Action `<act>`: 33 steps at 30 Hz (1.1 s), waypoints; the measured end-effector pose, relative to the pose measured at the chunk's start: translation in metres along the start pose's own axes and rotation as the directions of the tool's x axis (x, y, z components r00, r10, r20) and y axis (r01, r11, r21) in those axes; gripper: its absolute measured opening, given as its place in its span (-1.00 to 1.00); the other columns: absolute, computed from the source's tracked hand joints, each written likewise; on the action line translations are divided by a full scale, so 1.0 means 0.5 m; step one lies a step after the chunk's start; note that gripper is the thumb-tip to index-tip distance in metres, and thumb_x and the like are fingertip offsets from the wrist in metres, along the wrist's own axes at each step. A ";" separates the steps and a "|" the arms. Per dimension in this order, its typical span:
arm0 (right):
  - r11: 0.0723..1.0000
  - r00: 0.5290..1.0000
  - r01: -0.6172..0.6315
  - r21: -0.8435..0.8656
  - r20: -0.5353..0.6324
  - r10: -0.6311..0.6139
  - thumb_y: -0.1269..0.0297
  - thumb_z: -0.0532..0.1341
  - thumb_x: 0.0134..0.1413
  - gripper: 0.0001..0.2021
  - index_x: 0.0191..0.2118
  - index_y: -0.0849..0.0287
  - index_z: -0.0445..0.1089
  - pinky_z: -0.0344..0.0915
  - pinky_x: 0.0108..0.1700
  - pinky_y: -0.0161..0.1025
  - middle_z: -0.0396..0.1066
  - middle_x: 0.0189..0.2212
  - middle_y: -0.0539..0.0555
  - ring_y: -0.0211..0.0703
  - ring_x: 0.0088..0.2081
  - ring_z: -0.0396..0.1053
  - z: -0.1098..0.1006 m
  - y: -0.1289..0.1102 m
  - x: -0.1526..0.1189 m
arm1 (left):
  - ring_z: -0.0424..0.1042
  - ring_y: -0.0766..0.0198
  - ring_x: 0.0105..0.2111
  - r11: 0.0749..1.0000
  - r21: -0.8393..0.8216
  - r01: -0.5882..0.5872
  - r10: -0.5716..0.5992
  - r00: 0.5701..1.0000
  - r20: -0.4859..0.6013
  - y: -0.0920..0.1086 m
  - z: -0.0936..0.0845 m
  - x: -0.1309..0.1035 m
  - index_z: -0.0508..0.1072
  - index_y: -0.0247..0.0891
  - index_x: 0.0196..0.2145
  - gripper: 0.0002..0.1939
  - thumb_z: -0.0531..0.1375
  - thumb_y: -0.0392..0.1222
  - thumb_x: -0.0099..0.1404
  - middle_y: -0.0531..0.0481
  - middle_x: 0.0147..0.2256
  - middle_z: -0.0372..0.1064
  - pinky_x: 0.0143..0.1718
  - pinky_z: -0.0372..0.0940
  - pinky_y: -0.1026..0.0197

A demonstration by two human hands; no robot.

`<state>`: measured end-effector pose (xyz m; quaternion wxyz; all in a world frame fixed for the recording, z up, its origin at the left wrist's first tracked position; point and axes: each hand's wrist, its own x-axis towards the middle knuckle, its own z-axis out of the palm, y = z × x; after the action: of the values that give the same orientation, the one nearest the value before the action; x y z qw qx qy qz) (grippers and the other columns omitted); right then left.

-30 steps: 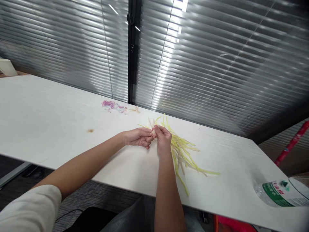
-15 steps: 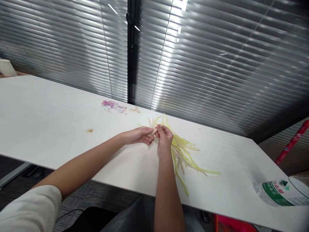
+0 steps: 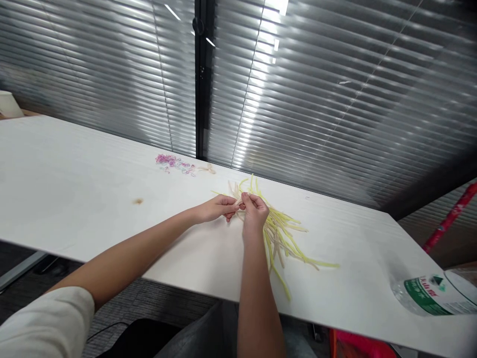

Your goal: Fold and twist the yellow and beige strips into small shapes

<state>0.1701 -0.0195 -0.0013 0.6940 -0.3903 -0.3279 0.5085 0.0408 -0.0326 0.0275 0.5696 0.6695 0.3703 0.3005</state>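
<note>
My left hand and my right hand meet over the middle of the white table. Between their fingertips is a short beige strip, pinched by both hands and partly hidden by the fingers. Beside and behind my right hand, a loose bundle of yellow and beige strips fans out over the tabletop, its longest yellow strand pointing right.
Small pink and blue bands lie near the back edge, with a beige looped piece beside them. A large plastic bottle lies at the right. Blinds rise behind the table; a white cup stands far left.
The fingers of my left hand have curled in and moved slightly right, closer to my right hand. More of the beige strip is now covered.
</note>
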 end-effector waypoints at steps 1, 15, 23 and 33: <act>1.000 1.000 0.009 -0.003 0.003 -0.009 0.16 0.41 -0.34 -0.71 -0.50 0.27 0.42 0.33 -0.47 -0.29 0.43 -0.57 0.00 -0.32 -0.56 0.31 0.000 0.001 0.000 | 0.23 0.35 -0.51 1.000 0.001 -0.001 0.001 1.000 0.001 -0.001 0.000 0.000 0.30 -0.31 -0.50 -0.63 0.13 0.07 0.24 0.07 -0.57 0.21 -0.38 0.20 0.24; 0.992 0.998 0.058 -0.114 0.002 -0.058 0.15 0.38 -0.28 -0.73 -0.51 0.25 0.40 0.26 -0.51 -0.33 0.38 -0.60 -0.03 -0.31 -0.55 0.28 0.009 -0.003 -0.009 | 0.22 0.35 -0.58 0.998 0.057 0.020 -0.021 1.000 0.010 -0.002 -0.001 0.000 0.32 -0.31 -0.49 -0.64 0.09 0.05 0.26 0.10 -0.61 0.18 -0.40 0.23 0.22; 0.974 0.950 -0.042 0.221 -0.294 0.108 -0.18 0.11 0.03 -0.50 -0.20 0.21 0.37 0.29 -0.46 -0.36 0.29 -0.46 -0.05 -0.41 -0.58 0.24 -0.026 -0.020 0.020 | 0.28 0.30 -0.46 0.908 0.419 -0.014 0.019 1.000 -0.007 -0.005 -0.011 -0.005 0.41 -0.32 -0.32 -0.65 0.05 0.05 0.28 0.03 -0.49 0.29 -0.42 0.17 0.27; 0.970 0.856 -0.081 0.227 -0.483 0.185 0.09 0.06 0.13 -0.79 -0.24 0.12 0.18 0.29 -0.49 -0.41 0.14 -0.42 -0.11 -0.48 -0.60 0.20 -0.036 -0.016 0.025 | 0.41 0.19 -0.25 0.584 0.797 -0.150 0.144 0.986 0.081 -0.014 0.001 -0.012 0.49 -0.30 -0.29 -0.64 0.01 -0.47 0.01 -0.10 -0.27 0.44 -0.21 0.24 0.25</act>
<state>0.1925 -0.0125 -0.0025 0.7536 -0.4592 -0.0565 0.4669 0.0370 -0.0375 0.0207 0.1834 0.8830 0.4068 0.1459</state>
